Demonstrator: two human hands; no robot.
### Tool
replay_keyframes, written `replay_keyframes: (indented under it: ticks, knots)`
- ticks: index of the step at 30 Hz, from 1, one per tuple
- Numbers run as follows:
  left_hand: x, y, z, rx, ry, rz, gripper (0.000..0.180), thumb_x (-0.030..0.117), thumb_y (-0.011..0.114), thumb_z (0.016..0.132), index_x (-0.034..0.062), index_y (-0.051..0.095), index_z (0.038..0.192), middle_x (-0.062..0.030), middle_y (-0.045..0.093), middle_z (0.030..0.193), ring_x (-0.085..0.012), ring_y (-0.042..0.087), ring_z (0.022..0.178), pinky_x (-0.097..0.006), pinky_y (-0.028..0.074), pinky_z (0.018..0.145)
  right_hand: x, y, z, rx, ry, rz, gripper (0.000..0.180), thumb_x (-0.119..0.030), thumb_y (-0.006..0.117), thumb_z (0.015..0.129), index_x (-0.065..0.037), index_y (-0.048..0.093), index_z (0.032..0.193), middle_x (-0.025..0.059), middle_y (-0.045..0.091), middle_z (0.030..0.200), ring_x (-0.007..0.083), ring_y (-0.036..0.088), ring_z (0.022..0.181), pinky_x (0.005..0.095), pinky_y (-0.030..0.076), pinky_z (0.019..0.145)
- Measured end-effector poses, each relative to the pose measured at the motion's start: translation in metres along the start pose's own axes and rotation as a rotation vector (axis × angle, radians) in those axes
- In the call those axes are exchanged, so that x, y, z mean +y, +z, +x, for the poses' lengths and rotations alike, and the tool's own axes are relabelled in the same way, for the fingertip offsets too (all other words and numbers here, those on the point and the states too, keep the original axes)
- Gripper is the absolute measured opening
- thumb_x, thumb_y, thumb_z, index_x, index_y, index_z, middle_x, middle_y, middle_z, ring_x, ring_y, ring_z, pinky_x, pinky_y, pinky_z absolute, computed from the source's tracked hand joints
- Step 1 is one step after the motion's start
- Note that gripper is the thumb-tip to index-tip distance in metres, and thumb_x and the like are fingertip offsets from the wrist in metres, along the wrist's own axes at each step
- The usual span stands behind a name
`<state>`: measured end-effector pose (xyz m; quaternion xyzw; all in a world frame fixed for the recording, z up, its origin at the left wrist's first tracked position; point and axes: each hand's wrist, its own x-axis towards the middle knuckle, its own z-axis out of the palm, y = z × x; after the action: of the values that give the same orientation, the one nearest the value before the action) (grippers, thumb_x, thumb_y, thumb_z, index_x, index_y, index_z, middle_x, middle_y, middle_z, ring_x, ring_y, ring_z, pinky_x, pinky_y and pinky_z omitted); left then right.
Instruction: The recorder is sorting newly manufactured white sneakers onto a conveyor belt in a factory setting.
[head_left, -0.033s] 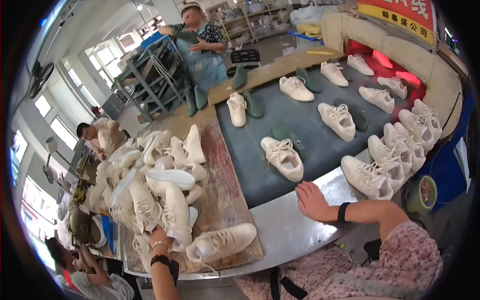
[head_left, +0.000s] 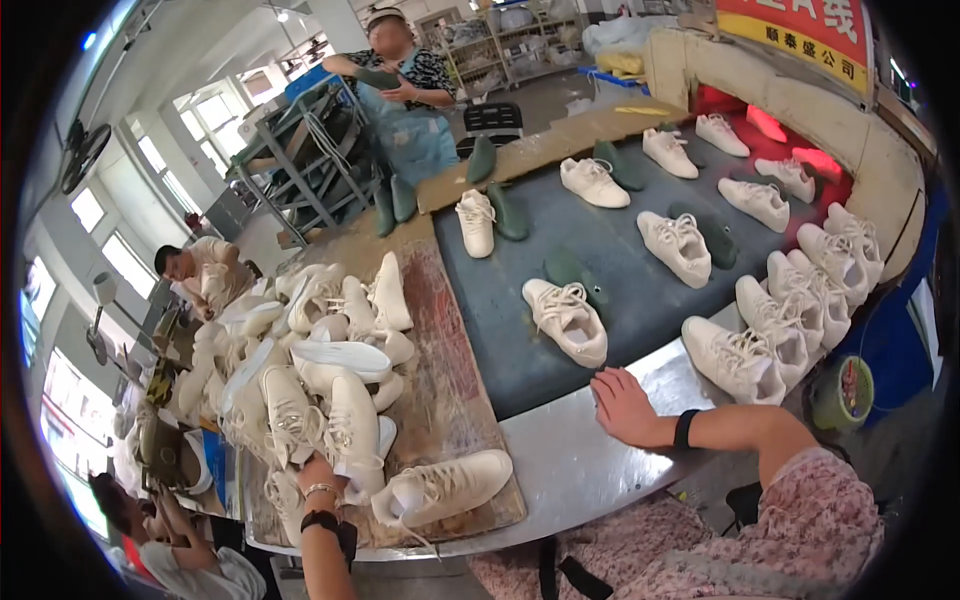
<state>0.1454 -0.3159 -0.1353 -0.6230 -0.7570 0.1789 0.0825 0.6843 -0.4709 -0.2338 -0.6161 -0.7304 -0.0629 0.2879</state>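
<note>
At the front edge of the left board, my left hand (head_left: 322, 478) is closed at the opening of a cream lace-up sneaker (head_left: 292, 415) in the pile; its fingertips are partly hidden. Another sneaker (head_left: 352, 425) lies right beside that hand, and a third one (head_left: 450, 487) rests on its own to the right. My right hand (head_left: 630, 408) lies palm down on the bare metal edge (head_left: 560, 450), fingers stretched out, holding nothing. Just beyond its fingertips a sneaker (head_left: 566, 322) stands on the dark belt (head_left: 480, 330), with a green shoe last (head_left: 575, 270) behind it.
Sneakers and green lasts stand along the belt, which leads to a red-lit machine opening (head_left: 740, 105). Several sneakers (head_left: 735, 360) line the right edge. A green bucket (head_left: 842, 392) sits below. One person (head_left: 405, 95) holds a green last by a rack (head_left: 300, 150); others sit at left.
</note>
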Motion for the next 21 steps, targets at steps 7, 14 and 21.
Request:
replay_keyframes:
  ticks: [7, 14, 21]
  knots:
    - [0.044, -0.044, -0.002, -0.01, 0.064, 0.03, 0.071, 0.039, 0.076, 0.062, 0.001, 0.045, 0.114, -0.0159, 0.063, 0.104, -0.0268, 0.063, 0.095, -0.036, 0.05, 0.082, 0.008, -0.017, -0.007, 0.019, 0.047, -0.046, 0.044, -0.013, 0.055, 0.073, 0.004, 0.049, 0.112, 0.019, 0.048, 0.113, 0.0355, 0.041, 0.112, 0.046, 0.032, 0.099]
    - [0.04, -0.042, -0.004, -0.016, 0.061, 0.053, 0.071, 0.037, 0.077, 0.062, 0.0008, 0.045, 0.114, -0.0156, 0.063, 0.104, -0.0262, 0.062, 0.095, -0.036, 0.049, 0.083, 0.009, -0.011, -0.005, -0.009, 0.059, -0.038, 0.044, -0.013, 0.055, 0.073, 0.005, 0.048, 0.113, 0.0197, 0.047, 0.115, 0.0359, 0.041, 0.113, 0.0467, 0.031, 0.1]
    - [0.041, -0.04, -0.001, -0.001, 0.084, 0.038, 0.069, 0.037, 0.075, 0.063, 0.0009, 0.044, 0.112, -0.017, 0.064, 0.098, -0.0272, 0.063, 0.091, -0.036, 0.05, 0.079, 0.008, -0.014, -0.003, 0.009, 0.065, -0.047, 0.039, -0.01, 0.055, 0.075, 0.003, 0.049, 0.112, 0.0178, 0.049, 0.113, 0.0342, 0.043, 0.112, 0.0445, 0.033, 0.098]
